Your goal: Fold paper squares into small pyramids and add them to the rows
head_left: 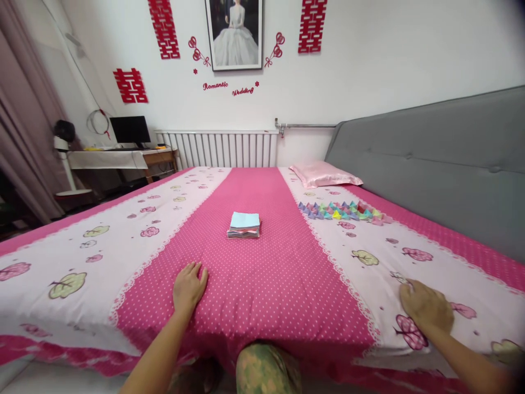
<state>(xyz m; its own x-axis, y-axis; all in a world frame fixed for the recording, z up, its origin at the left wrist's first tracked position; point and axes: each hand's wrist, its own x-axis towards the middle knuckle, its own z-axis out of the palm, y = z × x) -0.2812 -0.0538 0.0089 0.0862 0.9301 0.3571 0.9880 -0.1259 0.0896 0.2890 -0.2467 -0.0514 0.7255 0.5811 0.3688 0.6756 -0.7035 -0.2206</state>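
Note:
My left hand (pixel 190 285) rests palm down on the pink dotted middle of the bedspread, its fingers stretched out and holding nothing. Beyond it lies a stack of paper sheets (pixel 244 225) with a light blue sheet on top. My right hand (pixel 426 307) leans on the pale printed band at the right, fingers curled under in a fist; no object shows in it. Farther up that band, small folded paper triangles (pixel 344 211) in several colours lie close together in rows.
The bedspread (pixel 262 191) covers a wide bed. A pink pillow (pixel 324 174) lies by the grey headboard (pixel 435 158) at right. A radiator (pixel 229 149) runs along the far wall. Back left stands a desk (pixel 110 160) with a monitor (pixel 130 130). My camouflage-clad knee (pixel 266 369) touches the near edge.

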